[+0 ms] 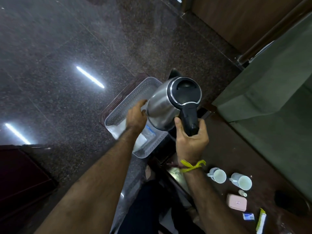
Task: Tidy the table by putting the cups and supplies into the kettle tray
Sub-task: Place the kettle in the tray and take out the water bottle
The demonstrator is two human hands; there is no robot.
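Here the right hand (190,141) wraps its fingers around the kettle (170,105) handle, holding it above the tray (118,112); the left hand (136,115), fingers loosely spread, touches the kettle's side. The cups (217,175) sit on the table (236,157).

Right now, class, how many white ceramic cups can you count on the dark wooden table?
2. One white ceramic cup lies on the dark wooden table near the right wrist; the other lies just to its right. Others may be hidden out of view.

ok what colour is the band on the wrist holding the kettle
Yellow band, seen in the head view, on the right hand.
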